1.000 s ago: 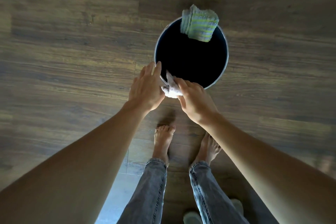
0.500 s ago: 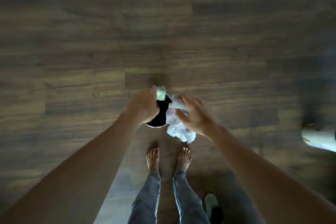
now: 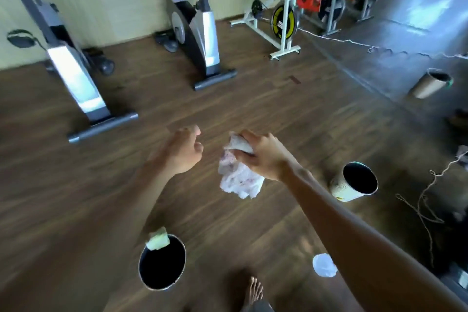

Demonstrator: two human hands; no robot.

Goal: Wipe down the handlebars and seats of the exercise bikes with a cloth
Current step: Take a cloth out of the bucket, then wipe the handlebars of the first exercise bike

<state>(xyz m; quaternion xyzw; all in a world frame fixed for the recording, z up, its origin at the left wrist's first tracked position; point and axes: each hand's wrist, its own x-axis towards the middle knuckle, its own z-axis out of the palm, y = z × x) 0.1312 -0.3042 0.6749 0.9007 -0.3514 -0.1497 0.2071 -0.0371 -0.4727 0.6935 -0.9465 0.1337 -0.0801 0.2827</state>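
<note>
Both arms reach forward; right hand (image 3: pixel 263 157) pinches a crumpled cloth (image 3: pixel 238 175) hanging below its grip, left hand (image 3: pixel 183 151) beside it loosely curled, empty; bikes (image 3: pixel 200 23) stand well beyond

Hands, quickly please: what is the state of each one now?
Left hand: fingers loosely curled, holding nothing.
Right hand: gripping the white cloth, which hangs below it.
</note>
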